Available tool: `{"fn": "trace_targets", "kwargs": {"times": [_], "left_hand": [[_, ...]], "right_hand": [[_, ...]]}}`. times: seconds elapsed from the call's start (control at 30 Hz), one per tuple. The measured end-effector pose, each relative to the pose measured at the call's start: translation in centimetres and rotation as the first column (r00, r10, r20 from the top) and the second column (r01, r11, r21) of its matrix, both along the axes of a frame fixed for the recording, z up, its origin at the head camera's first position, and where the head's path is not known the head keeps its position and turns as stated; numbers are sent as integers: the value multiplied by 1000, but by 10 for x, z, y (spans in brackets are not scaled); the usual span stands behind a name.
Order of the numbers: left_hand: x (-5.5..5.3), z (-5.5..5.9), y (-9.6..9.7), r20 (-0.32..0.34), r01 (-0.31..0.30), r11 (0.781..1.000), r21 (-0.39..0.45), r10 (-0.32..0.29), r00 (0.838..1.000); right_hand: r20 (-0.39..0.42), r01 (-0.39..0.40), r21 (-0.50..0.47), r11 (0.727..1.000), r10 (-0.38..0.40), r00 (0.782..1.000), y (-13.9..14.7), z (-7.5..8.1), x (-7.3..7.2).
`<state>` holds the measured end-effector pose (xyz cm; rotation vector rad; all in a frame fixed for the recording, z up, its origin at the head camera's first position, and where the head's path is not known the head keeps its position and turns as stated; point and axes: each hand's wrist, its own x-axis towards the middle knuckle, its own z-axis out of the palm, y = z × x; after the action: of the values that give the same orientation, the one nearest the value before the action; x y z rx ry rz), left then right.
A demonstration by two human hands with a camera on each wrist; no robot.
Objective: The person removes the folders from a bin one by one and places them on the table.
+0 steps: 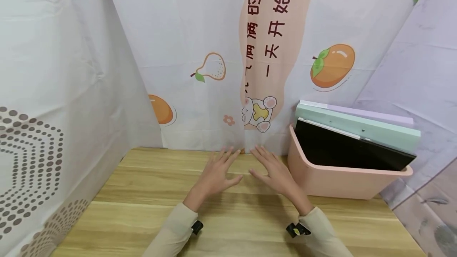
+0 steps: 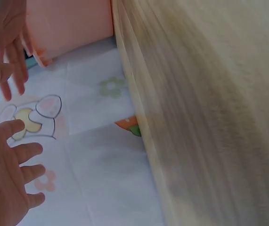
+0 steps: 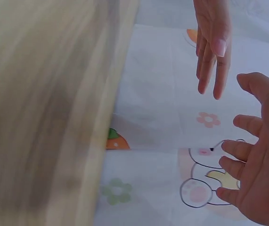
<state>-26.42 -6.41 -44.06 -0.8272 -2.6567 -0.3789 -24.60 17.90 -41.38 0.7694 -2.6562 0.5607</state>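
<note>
Both hands hang over the wooden table (image 1: 157, 193) with fingers spread and nothing held. In the head view the left hand (image 1: 215, 173) is left of centre, its fingertips towards the back edge. The right hand (image 1: 275, 173) mirrors it on the other side, thumbs pointing at each other across a gap. A pink bin (image 1: 342, 181) stands just right of the right hand. In the left wrist view the left hand (image 2: 7, 174) shows its palm side and separated fingers. The right wrist view shows the right hand (image 3: 261, 160) likewise empty.
The bin holds a black folder (image 1: 350, 146), a mint green folder (image 1: 360, 126) and a lilac one (image 1: 375, 115), all leaning. Behind the table hangs a white curtain (image 1: 200, 106) with fruit prints. Another patterned cloth (image 1: 78, 102) hangs along the left side.
</note>
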Motion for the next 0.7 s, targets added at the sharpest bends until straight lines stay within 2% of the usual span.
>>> {"fn": "trace_targets", "kwargs": {"times": [0.13, 0.27, 0.37, 0.43, 0.5, 0.6, 0.7], "left_hand": [[1, 7, 6, -70, 36, 999, -24, -38, 997], [2, 12, 12, -108, 72, 997, -34, -75, 991], [2, 16, 15, -140, 89, 995, -51, -96, 986], [2, 19, 17, -158, 94, 993, -64, -103, 982], [2, 21, 18, -179, 102, 992, -77, -115, 977], [1, 26, 19, -203, 116, 989, -92, -133, 970], [-1, 31, 19, -222, 137, 986, -94, -155, 963]], "right_hand": [[-62, 1, 4, 1000, 0, 998, 5, 9, 0], [-118, 4, -5, 1000, -4, 993, 10, 18, 1], [-185, 4, -15, 1000, -7, 983, 16, 24, 1], [-251, -4, -35, 999, -5, 968, 21, 28, 0], [-339, -24, -63, 998, 2, 941, 28, 32, -3], [-475, -53, -105, 993, -3, 880, 40, 35, -7], [-574, -83, -138, 987, -12, 819, 54, 35, -8]]}}
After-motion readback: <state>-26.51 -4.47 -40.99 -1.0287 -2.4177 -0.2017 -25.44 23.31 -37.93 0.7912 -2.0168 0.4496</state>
